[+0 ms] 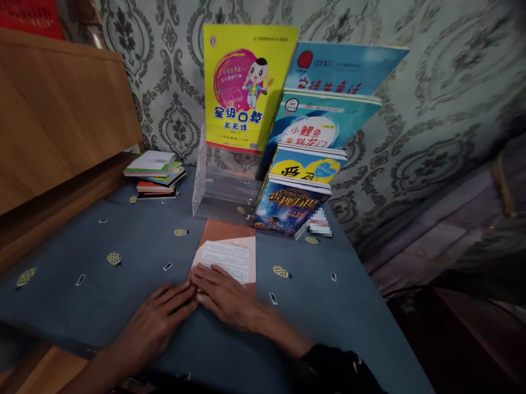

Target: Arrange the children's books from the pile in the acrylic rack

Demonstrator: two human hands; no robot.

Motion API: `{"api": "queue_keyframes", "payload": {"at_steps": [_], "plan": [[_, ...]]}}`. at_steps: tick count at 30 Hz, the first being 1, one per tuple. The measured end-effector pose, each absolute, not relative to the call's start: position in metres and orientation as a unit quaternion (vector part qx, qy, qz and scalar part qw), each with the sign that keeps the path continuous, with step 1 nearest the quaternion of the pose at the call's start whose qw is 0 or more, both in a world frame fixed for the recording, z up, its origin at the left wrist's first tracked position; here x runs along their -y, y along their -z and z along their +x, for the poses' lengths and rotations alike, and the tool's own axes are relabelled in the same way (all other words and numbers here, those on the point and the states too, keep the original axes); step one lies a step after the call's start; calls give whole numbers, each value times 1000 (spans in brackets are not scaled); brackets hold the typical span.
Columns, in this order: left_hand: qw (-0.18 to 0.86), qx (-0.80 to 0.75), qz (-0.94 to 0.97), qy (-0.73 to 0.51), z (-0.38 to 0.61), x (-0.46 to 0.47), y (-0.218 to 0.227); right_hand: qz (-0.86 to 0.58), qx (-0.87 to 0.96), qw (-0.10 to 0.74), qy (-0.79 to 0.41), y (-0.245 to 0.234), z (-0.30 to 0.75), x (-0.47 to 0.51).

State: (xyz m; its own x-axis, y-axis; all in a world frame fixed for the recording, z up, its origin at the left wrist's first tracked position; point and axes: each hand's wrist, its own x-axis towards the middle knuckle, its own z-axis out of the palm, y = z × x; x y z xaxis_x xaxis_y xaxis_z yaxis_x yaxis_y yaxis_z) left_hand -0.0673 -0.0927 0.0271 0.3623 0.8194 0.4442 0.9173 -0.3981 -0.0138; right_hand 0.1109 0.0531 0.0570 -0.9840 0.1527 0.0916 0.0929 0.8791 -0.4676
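A thin book (237,255) lies flat on the cloth in front of me, with an orange and pink cover and a pale panel of small print. Across its lower part rests my right hand (225,296), fingers stretched out and pressing on the cover. My left hand (160,318) is beside the book's lower left corner, fingers extended, their tips meeting those of my right hand. The book's near edge is partly hidden under the hands. Just beyond it stands a clear tiered book rack (224,203).
Upright on the rack are a yellow workbook (247,89), two teal books, a blue and yellow book (309,164) and a dark blue book (289,207). A small book stack (155,172) sits at the back left. A wooden cabinet (58,113) borders the table's left side.
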Motion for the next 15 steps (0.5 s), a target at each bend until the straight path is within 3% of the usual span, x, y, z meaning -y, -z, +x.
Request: {"api": "queue_keyframes", "payload": {"at_steps": [15], "plan": [[109,521,-826,183,-74,89,-27,-170,969,90,-156,-46,58,-168]]}}
